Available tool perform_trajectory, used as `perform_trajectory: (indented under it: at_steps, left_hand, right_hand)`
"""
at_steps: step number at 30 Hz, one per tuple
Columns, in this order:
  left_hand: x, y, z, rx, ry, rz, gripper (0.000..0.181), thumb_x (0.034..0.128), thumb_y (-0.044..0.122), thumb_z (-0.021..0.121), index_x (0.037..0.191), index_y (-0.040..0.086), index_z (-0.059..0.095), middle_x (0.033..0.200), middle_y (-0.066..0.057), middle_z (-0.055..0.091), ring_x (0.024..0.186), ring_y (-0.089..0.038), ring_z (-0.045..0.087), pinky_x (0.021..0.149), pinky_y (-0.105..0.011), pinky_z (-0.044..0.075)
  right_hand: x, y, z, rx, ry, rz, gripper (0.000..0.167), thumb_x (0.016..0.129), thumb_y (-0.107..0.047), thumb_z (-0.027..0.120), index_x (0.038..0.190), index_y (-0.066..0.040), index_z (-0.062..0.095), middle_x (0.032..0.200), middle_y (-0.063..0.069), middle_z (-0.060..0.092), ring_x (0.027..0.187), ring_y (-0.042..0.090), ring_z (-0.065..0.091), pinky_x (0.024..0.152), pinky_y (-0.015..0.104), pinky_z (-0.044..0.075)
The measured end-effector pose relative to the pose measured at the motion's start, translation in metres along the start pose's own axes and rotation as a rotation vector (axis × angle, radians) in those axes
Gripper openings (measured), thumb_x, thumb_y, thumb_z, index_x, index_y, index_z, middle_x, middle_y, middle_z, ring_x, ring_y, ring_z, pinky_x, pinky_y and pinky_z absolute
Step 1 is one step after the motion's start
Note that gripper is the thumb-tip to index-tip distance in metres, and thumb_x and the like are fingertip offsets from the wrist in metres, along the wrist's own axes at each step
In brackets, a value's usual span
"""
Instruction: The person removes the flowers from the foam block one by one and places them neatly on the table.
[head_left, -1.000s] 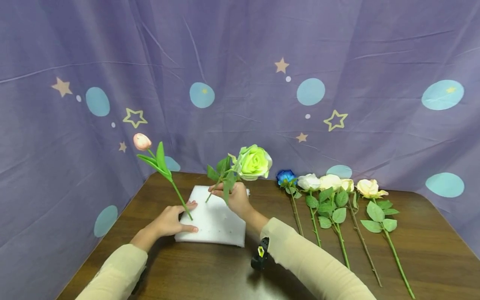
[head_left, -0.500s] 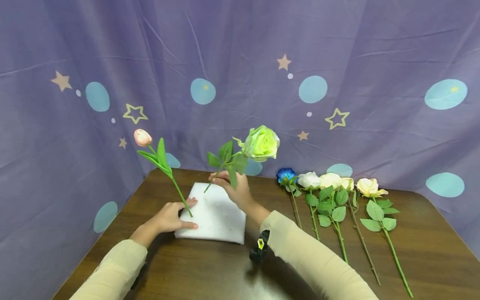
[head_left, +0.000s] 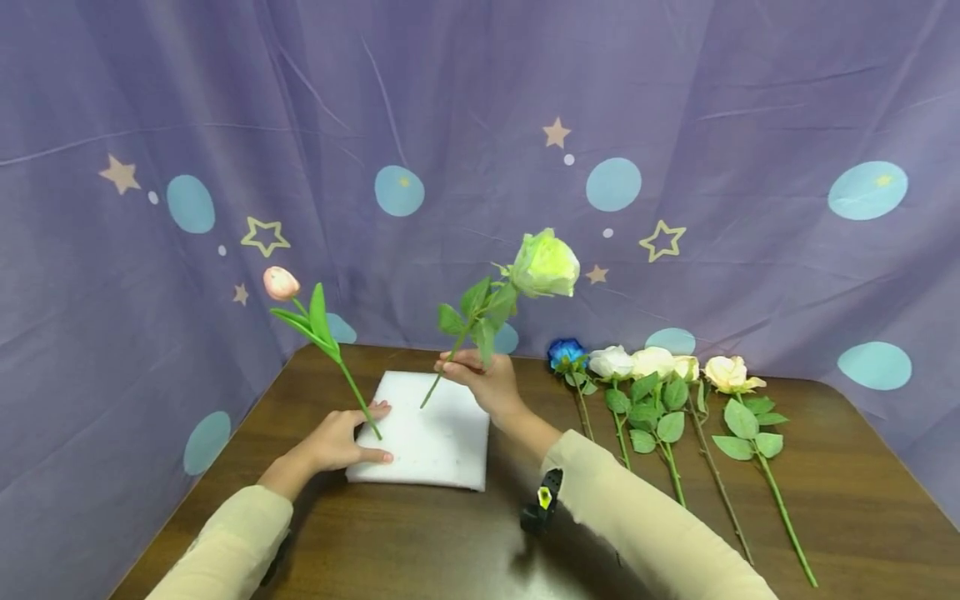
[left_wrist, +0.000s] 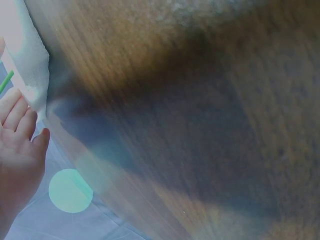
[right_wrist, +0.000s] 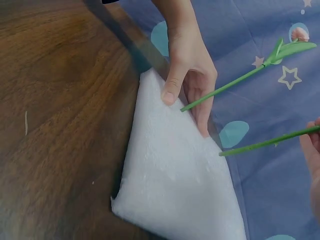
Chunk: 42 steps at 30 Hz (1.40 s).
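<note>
A white foam block [head_left: 427, 437] lies on the table. My left hand [head_left: 337, 442] rests on its left edge, thumb and index finger spread on top; the left wrist view shows the other fingers [left_wrist: 20, 117] straight along its side. Between thumb and index finger a pink tulip [head_left: 281, 284] stands tilted left, its stem end at the foam. My right hand [head_left: 483, 383] pinches the stem of a pale green rose [head_left: 547, 265], with the bloom up and to the right. The stem's lower end [right_wrist: 225, 153] is at the foam's surface; whether it touches, I cannot tell.
To the right lie a blue rose [head_left: 566, 354], a white rose [head_left: 611, 362] and several cream roses [head_left: 726, 373], stems toward me. Small holes dot the foam's near part. A purple curtain [head_left: 480, 125] hangs behind the brown wooden table [head_left: 420, 542].
My right hand has shifted right with the green rose, whose bloom has risen and moved right. The stem's lower end lifted, then came down farther right. Left hand and tulip stay put.
</note>
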<state>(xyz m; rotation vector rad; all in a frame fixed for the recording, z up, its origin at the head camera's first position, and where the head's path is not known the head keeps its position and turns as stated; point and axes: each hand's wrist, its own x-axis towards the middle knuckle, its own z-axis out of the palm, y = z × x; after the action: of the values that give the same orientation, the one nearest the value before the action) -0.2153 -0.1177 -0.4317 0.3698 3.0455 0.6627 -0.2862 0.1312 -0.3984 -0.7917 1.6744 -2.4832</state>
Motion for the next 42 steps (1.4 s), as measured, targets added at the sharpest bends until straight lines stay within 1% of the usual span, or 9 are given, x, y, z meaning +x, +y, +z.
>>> perform_trajectory:
  at_steps: [4, 8, 11, 20, 26, 28, 30, 36, 42]
  left_hand:
    - [0.000, -0.002, 0.001, -0.010, 0.005, 0.002, 0.084, 0.0680, 0.048, 0.083, 0.136, 0.006, 0.055, 0.141, -0.016, 0.053, 0.130, -0.040, 0.049, 0.108, -0.054, 0.041]
    - [0.000, -0.003, 0.000, -0.004, 0.009, 0.008, 0.084, 0.0679, 0.047, 0.083, 0.135, 0.005, 0.055, 0.141, -0.015, 0.054, 0.130, -0.040, 0.050, 0.109, -0.053, 0.041]
    - [0.000, -0.003, 0.000, -0.004, 0.010, 0.011, 0.084, 0.0677, 0.046, 0.083, 0.135, 0.004, 0.055, 0.140, -0.016, 0.053, 0.130, -0.040, 0.050, 0.108, -0.054, 0.040]
    - [0.001, -0.003, -0.001, -0.008, 0.014, 0.014, 0.083, 0.0682, 0.045, 0.083, 0.135, 0.004, 0.055, 0.141, -0.016, 0.053, 0.130, -0.040, 0.050, 0.108, -0.054, 0.041]
    - [0.000, -0.005, 0.000, -0.012, 0.010, 0.018, 0.084, 0.0687, 0.045, 0.083, 0.135, 0.003, 0.054, 0.141, -0.018, 0.053, 0.130, -0.041, 0.049, 0.108, -0.055, 0.041]
    - [0.000, -0.005, 0.001, -0.015, 0.013, 0.015, 0.083, 0.0686, 0.045, 0.083, 0.135, 0.003, 0.055, 0.140, -0.017, 0.053, 0.130, -0.041, 0.050, 0.108, -0.054, 0.041]
    - [-0.001, -0.004, 0.001, -0.018, 0.014, 0.012, 0.083, 0.0684, 0.045, 0.083, 0.135, 0.003, 0.055, 0.140, -0.017, 0.054, 0.130, -0.040, 0.050, 0.108, -0.054, 0.041]
    - [-0.001, -0.002, 0.000, -0.024, 0.013, 0.004, 0.084, 0.0681, 0.046, 0.083, 0.135, 0.003, 0.055, 0.141, -0.016, 0.053, 0.130, -0.040, 0.050, 0.108, -0.054, 0.040]
    - [-0.001, -0.002, 0.001, -0.020, 0.018, 0.004, 0.083, 0.0680, 0.046, 0.083, 0.134, 0.004, 0.055, 0.140, -0.017, 0.054, 0.130, -0.040, 0.050, 0.108, -0.054, 0.040]
  right_hand:
    - [-0.004, -0.006, -0.007, 0.008, 0.039, 0.101, 0.014, 0.084, 0.013, 0.062, 0.098, 0.015, 0.066, 0.104, 0.026, 0.071, 0.082, 0.011, 0.074, 0.086, 0.036, 0.059]
    - [-0.008, -0.010, -0.015, -0.059, 0.007, 0.085, 0.024, 0.086, 0.012, 0.060, 0.107, 0.024, 0.058, 0.115, 0.039, 0.060, 0.086, 0.011, 0.073, 0.087, 0.037, 0.058]
    - [-0.012, -0.013, -0.021, -0.098, -0.016, 0.076, 0.026, 0.088, 0.009, 0.059, 0.110, 0.023, 0.058, 0.116, 0.040, 0.059, 0.087, 0.011, 0.074, 0.086, 0.037, 0.059]
    - [-0.023, -0.022, -0.032, -0.075, -0.081, 0.110, 0.029, 0.090, 0.005, 0.060, 0.113, 0.022, 0.055, 0.099, 0.028, 0.071, 0.080, 0.011, 0.074, 0.081, 0.034, 0.060]
    - [-0.032, -0.024, -0.038, -0.103, -0.175, 0.115, 0.029, 0.093, 0.002, 0.057, 0.115, 0.020, 0.052, 0.084, 0.002, 0.075, 0.076, 0.010, 0.073, 0.075, 0.030, 0.061]
    - [-0.034, -0.024, -0.040, -0.100, -0.206, 0.124, 0.029, 0.094, 0.002, 0.056, 0.115, 0.020, 0.051, 0.083, 0.000, 0.074, 0.076, 0.010, 0.073, 0.074, 0.030, 0.062]
    - [-0.036, -0.025, -0.041, -0.100, -0.238, 0.127, 0.028, 0.094, 0.004, 0.054, 0.114, 0.021, 0.050, 0.083, 0.007, 0.074, 0.075, 0.011, 0.073, 0.073, 0.031, 0.062]
    - [-0.042, -0.029, -0.045, -0.152, -0.320, 0.161, 0.028, 0.091, 0.007, 0.055, 0.113, 0.025, 0.050, 0.094, 0.046, 0.061, 0.071, 0.011, 0.072, 0.069, 0.037, 0.062]
    - [-0.048, -0.034, -0.050, -0.209, -0.361, 0.293, 0.033, 0.088, 0.008, 0.058, 0.117, 0.023, 0.052, 0.099, 0.046, 0.060, 0.068, 0.010, 0.072, 0.068, 0.039, 0.062]
